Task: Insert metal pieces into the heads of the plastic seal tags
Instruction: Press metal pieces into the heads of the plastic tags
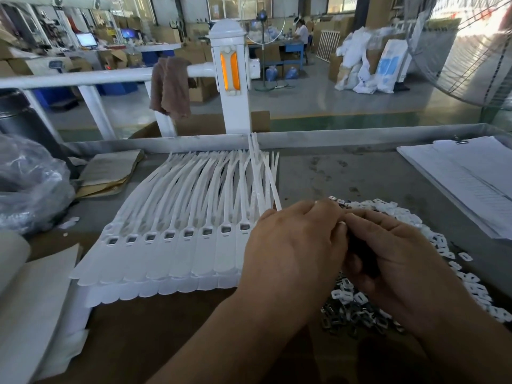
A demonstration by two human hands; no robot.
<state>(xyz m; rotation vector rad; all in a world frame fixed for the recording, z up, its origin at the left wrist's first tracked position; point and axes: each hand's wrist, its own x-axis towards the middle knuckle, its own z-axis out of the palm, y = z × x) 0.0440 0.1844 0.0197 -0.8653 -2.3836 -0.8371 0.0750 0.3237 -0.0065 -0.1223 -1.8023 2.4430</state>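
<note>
Here left hand (291, 245) and right hand (396, 253) curl, touching.

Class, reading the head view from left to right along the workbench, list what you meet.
In order: crumpled plastic bag → brown paper folders → row of white seal tags → left hand → right hand → stack of white paper sheets.

L hand (293, 245) touching R hand (396, 253), above metal pieces (357, 309), seal tags (177, 253) row adj.
</note>
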